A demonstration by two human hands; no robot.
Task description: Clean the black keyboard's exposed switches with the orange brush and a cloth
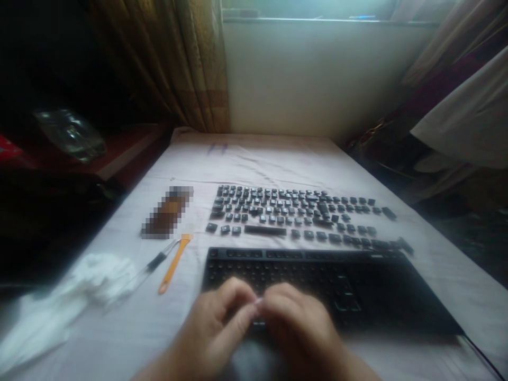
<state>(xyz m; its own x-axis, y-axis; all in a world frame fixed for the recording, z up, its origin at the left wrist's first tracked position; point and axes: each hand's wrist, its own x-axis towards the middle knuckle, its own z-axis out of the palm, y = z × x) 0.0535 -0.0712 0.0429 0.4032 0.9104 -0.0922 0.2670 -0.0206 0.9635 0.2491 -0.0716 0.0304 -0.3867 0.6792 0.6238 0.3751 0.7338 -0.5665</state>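
The black plastic keyboard lies flat on the cloth-covered counter, its long axis running left to right, far edge toward the wall. The left hand and right hand meet fingertip to fingertip above it, blocking its near-left part; I cannot tell whether they pinch anything. Loose, blocky black keycaps stand in rows beyond. To the left: a flat orange stick, a black-handled wire tool, crumpled white fabric.
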